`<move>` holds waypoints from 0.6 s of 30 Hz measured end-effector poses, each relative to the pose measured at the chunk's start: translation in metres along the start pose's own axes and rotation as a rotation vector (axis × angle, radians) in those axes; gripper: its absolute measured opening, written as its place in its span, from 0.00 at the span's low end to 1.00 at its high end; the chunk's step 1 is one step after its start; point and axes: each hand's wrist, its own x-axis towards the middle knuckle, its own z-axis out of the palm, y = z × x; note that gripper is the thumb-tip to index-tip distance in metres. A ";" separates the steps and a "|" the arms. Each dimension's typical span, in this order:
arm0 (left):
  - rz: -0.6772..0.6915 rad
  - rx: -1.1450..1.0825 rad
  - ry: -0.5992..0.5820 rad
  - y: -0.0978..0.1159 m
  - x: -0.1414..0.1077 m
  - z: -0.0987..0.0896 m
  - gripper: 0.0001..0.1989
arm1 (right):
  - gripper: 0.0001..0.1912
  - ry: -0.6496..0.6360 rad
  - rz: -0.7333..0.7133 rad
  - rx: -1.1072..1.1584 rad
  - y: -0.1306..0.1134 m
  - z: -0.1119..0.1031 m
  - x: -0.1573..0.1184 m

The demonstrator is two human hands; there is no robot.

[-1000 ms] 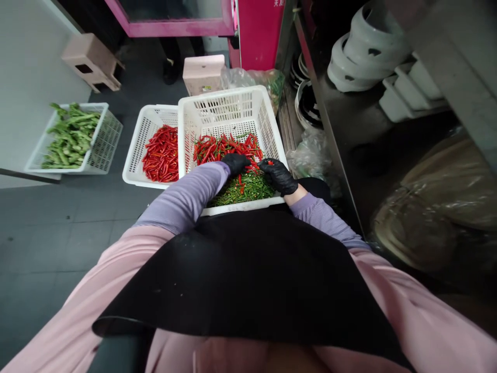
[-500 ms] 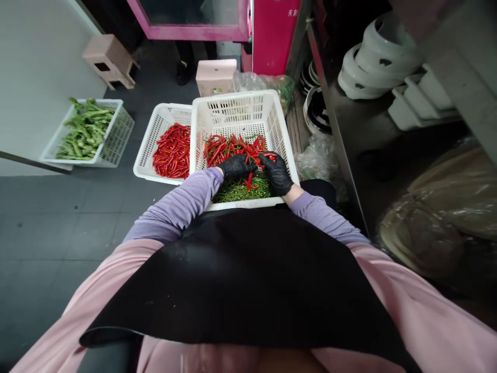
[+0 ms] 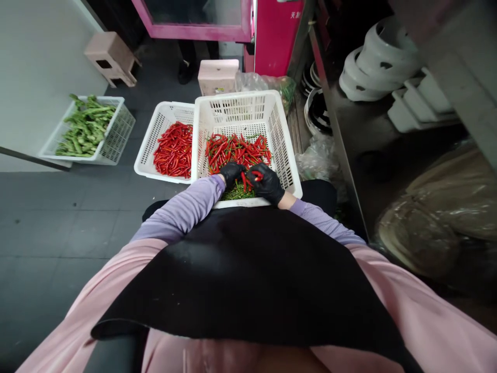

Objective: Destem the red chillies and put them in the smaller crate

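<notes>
Both my hands wear black gloves and work close together over the near half of a white slotted basket. My right hand is closed around a few red chili peppers, whose tips poke out toward the left. Pinched at the stem end of these peppers, my left hand has its fingertips partly hidden. Beneath the hands lies a layer of green stems. Just beyond them, in the same basket, is a heap of red chilies with green stems.
A second white basket with red chilies adjoins on the left. Farther left stands a basket of green peppers. Pink stools, a pink-framed appliance and a person's shoe are ahead. A metal shelf flanks the right.
My hands have drawn nearer to me, away from the chili heap and over the green stems. The right hand has turned inward, with chilies still in it.
</notes>
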 end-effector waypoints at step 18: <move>-0.097 0.401 0.138 0.002 -0.009 -0.025 0.27 | 0.22 -0.113 0.685 0.472 -0.007 -0.011 0.013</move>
